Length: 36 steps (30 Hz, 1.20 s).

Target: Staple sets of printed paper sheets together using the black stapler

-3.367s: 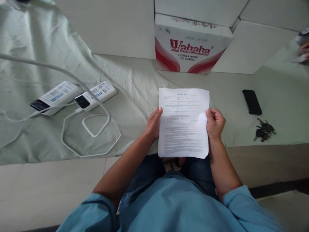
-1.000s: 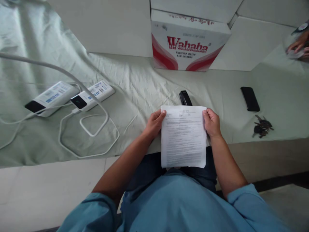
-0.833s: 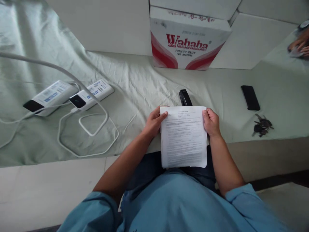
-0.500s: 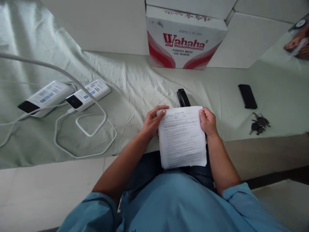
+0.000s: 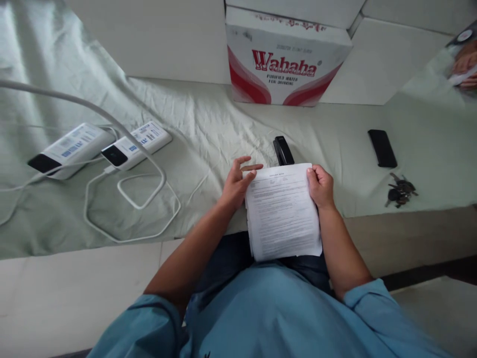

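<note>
A stack of printed paper sheets is held over my lap, its top edge at the front of the table. My left hand pinches the upper left corner with the thumb on top, while the index finger stretches out beyond the sheets. On the upper right corner my right hand is closed, thumb over the print and fingers behind. Just past the top edge lies a black stapler, its near end touching or partly hidden by the paper.
Two white power banks with looping white cables lie at the left. At the right are a black phone and a bunch of keys. A Wahaha carton stands behind. Another person's hands show at the far right.
My left index finger has lifted and spread away from the paper's corner. The sheets' lower edge has shifted slightly right. The other person's hands have moved a little to the right.
</note>
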Motion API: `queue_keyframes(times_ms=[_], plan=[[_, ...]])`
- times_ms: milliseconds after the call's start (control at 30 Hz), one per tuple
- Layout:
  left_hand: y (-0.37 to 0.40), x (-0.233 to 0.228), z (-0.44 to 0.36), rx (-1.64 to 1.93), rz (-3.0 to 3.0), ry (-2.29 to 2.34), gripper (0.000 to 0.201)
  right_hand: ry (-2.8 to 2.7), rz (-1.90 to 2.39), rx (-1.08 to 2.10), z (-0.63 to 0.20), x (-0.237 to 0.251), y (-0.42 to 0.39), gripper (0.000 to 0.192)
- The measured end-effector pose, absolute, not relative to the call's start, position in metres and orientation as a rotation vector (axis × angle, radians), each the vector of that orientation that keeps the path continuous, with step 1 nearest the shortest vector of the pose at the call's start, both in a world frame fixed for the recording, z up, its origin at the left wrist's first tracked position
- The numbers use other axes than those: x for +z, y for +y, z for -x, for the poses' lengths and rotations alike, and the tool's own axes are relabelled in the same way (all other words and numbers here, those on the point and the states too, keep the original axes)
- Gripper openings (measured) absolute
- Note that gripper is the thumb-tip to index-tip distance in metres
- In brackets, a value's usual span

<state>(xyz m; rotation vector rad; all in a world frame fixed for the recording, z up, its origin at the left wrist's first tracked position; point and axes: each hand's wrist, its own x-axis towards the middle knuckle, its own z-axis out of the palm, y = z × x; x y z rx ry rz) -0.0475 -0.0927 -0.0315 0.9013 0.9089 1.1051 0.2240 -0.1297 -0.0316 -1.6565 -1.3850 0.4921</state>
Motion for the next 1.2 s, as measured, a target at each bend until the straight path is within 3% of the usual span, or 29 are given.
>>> queue_keyframes(times_ms=[133, 333, 533, 833, 1000, 1200], plan=[[-0.092, -0.029, 0.049, 1.022, -0.735, 0.851, 0.071, -1.374, 1.707, 0.416, -0.220, -0.030, -0.130, 0.030], [-0.094, -0.026, 0.050, 0.938, -0.723, 0.827, 0.050, -1.334, 1.739, 0.359, -0.213, -0.021, -0.137, 0.029], [-0.096, -0.026, 0.050, 0.894, -0.720, 0.849, 0.050, -1.284, 1.742, 0.334, -0.205, -0.012, -0.142, 0.029], [-0.092, -0.027, 0.049, 1.039, -0.592, 0.890, 0.043, -0.993, 1.497, 1.083, -0.199, -0.013, -0.178, 0.043], [-0.088, -0.031, 0.050, 1.090, -0.552, 0.904, 0.042, -0.996, 1.593, 1.193, -0.203, -0.012, -0.223, 0.036], [-0.085, -0.033, 0.051, 1.122, -0.503, 0.913, 0.042, -0.994, 1.779, 1.342, -0.213, -0.019, -0.276, 0.044]])
